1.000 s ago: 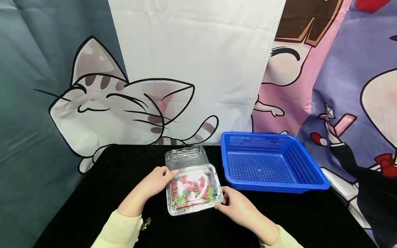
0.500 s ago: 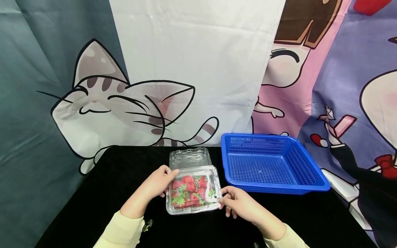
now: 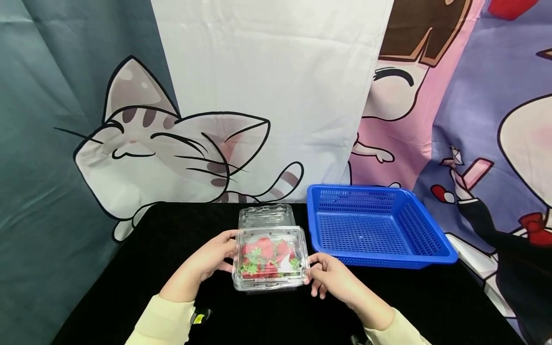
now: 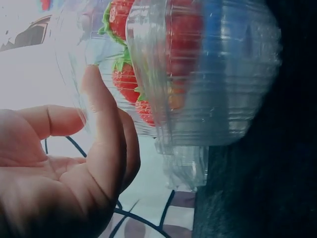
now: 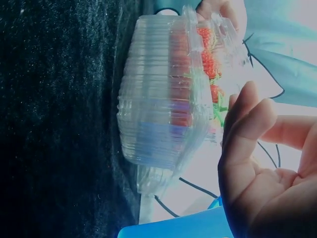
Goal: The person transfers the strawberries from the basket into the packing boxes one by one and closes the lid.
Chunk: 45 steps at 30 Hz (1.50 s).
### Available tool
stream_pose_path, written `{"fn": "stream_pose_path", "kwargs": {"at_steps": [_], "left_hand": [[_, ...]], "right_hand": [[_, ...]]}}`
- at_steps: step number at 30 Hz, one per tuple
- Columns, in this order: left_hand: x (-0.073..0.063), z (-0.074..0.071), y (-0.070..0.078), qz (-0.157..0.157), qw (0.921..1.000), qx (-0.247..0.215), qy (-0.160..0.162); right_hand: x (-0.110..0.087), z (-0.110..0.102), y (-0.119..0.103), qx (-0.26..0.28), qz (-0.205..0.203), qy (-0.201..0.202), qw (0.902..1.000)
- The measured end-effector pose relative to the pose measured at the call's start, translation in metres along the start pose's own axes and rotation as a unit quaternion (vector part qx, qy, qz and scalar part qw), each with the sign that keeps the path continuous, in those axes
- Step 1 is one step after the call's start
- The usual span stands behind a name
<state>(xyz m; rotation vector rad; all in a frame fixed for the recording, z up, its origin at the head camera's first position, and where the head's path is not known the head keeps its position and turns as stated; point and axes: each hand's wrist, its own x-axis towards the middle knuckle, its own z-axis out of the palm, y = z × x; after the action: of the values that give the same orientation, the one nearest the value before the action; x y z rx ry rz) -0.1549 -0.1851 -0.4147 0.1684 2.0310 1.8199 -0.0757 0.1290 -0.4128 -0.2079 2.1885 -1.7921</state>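
A clear plastic clamshell box [image 3: 271,284] with strawberries [image 3: 264,250] inside stands level at the middle of the table. Below it the wrist views show another clear ribbed container [image 4: 242,99]. Behind, an open clear lid [image 3: 266,215] lies at the far side. My left hand [image 3: 209,258] holds the strawberry box by its left side, fingers bent at the rim. At the right front corner, my right hand [image 3: 329,278] pinches the edge between thumb and forefinger, the other fingers hanging curled.
A blue perforated basket [image 3: 366,262] stands to the right of the boxes. Black cloth [image 3: 414,306] covers the table. A printed curtain [image 3: 302,86] with a cartoon cat hangs just behind the table's far edge.
The strawberry box has turned slightly and straightened, its front edge now nearly level. The left fingers have slid from its top corner to the side. The open lid has shifted slightly right.
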Motion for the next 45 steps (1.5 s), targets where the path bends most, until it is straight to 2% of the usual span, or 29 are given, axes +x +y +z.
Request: {"fn": "stream_pose_path", "kwargs": {"at_steps": [11,21,30,36,45], "left_hand": [[-0.009,0.0,-0.003,0.012,0.999,-0.04,0.014],[-0.016,0.003,0.007,0.017,0.9965,-0.047,0.066],[-0.023,0.001,0.017,0.026,0.9955,-0.044,0.08],[-0.029,-0.01,0.022,0.034,0.9947,-0.031,0.092],[-0.049,-0.04,0.027,0.029,0.9931,-0.002,0.114]], "right_hand": [[0.0,0.001,-0.005,0.032,-0.005,0.001,0.9995],[0.0,0.003,-0.013,0.046,-0.023,0.0,0.9987],[0.002,0.004,-0.021,0.059,-0.028,-0.002,0.9979],[0.007,0.012,-0.03,0.06,-0.023,-0.012,0.9978],[0.017,0.043,-0.041,0.088,0.009,-0.053,0.9947]]}}
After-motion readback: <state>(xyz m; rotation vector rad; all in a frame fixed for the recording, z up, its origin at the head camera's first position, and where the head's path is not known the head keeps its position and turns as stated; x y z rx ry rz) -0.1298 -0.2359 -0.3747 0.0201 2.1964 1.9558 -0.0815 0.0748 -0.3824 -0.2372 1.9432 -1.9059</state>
